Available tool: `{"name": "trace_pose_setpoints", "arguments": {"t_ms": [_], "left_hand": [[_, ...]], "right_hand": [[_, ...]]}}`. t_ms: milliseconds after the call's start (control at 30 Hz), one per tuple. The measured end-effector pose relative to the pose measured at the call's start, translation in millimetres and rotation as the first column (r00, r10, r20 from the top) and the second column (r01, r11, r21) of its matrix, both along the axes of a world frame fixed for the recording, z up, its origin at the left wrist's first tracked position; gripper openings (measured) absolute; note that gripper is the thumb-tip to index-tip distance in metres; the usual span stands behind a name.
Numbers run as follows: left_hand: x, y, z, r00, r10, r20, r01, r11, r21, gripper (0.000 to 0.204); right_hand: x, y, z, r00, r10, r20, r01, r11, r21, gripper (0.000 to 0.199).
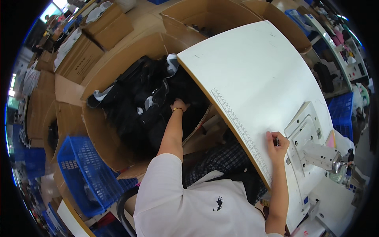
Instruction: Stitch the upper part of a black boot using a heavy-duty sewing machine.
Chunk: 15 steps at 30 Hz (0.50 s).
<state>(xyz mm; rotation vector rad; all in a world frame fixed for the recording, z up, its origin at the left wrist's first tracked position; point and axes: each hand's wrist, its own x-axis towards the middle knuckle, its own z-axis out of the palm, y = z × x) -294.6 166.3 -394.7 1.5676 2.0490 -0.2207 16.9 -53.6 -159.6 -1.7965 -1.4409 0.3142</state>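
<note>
Beside the white table, the left hand is gripping black garments in a cardboard box, while the right hand is pinching a small dark tool on the tabletop.

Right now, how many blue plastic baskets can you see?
3: one blue basket left of the person's chair, one right of the white table, one at the top; others may be hidden.

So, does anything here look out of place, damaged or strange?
Nothing stands out. The black garments lie heaped in the open cardboard box, where the left hand reaches in. The right hand rests on the white table, holding a small dark object I cannot identify.
</note>
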Motion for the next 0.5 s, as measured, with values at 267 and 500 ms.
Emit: {"name": "trace_pose_setpoints", "arguments": {"t_ms": [267, 500], "left_hand": [[-41, 20, 36, 0.97, -0.128, 0.205, 0.068, 0.959, 0.273, 0.051], [-128, -14, 197, 0.7, -0.042, 0.713, -0.174, 0.958, 0.228, 0.033]], "right_hand": [[0, 4, 6, 1.0, 0.022, 0.004, -0.022, 0.999, 0.024, 0.019], [-3, 8, 1, 0.991, 0.066, -0.119, -0.064, 0.998, 0.019, 0.016]]}}
